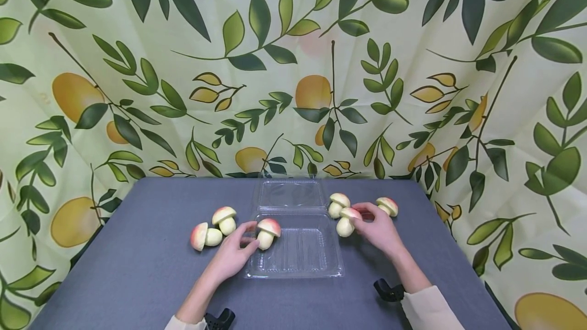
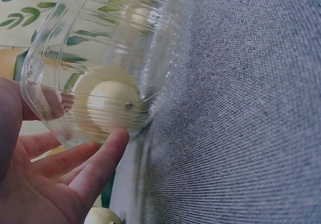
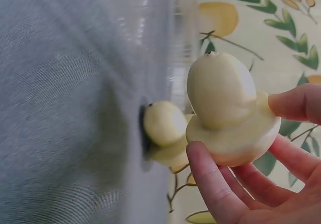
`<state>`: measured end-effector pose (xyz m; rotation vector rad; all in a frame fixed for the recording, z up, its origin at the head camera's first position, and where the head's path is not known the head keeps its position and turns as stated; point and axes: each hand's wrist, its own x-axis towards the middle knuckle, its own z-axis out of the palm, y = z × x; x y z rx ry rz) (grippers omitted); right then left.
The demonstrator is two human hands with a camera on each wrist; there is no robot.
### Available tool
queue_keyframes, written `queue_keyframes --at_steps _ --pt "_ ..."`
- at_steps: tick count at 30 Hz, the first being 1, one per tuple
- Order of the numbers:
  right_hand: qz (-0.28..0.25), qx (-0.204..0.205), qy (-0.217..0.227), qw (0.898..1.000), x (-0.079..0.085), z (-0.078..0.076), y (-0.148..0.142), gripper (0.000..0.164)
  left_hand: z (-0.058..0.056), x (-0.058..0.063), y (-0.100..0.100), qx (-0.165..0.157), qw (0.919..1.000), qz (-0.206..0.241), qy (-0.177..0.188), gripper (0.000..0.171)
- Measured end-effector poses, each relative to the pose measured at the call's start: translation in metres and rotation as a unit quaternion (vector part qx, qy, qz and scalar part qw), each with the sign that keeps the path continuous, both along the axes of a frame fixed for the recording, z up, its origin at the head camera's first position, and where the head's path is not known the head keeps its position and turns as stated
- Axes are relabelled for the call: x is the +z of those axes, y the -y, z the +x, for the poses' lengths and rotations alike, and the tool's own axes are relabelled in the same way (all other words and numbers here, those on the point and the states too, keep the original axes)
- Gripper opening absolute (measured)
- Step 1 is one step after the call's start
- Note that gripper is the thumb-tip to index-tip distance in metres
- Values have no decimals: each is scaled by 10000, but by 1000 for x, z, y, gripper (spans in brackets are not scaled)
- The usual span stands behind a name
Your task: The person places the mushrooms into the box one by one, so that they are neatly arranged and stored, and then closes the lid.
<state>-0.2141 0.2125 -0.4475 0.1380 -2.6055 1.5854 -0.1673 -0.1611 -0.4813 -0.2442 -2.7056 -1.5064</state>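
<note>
A clear plastic clamshell box [image 1: 298, 273] lies on the table with its lid [image 1: 291, 195] folded back. Inside its left side is a cream mushroom [image 1: 268, 228] with a red-tinged cap, seen through the clear wall in the left wrist view. My left hand [image 1: 234, 253] is beside it, fingers extended at the box's left wall; the fingertips [image 2: 118, 136] look to be outside the plastic. To the right of the box, my right hand [image 1: 378, 228] holds another such mushroom [image 3: 220, 93] by its cap, between thumb and fingers, stem facing the wrist camera.
Two similar mushrooms lie left of the box, one standing [image 1: 224, 220] and one on its side [image 1: 205, 237]. On the right, one mushroom [image 1: 338, 205] is by the box edge and another [image 1: 387, 207] is beyond my right hand. Patterned cloth [image 1: 293, 65] hangs behind the grey table.
</note>
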Motion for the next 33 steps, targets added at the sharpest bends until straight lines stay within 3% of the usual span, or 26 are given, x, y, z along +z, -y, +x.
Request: queue_keyframes --at_steps 9,17,26,33 --pt "-178 166 21 9997 22 9 10 34 -1 -1 0 -28 10000 51 19 44" --pt "-155 276 -57 9995 25 11 20 34 0 0 -1 -3 10000 21 6 44" --pt "153 381 -463 9981 28 13 33 32 -2 0 -1 -18 10000 25 5 44" --pt "100 468 -472 9977 25 12 49 32 -1 0 0 7 10000 43 -9 44"
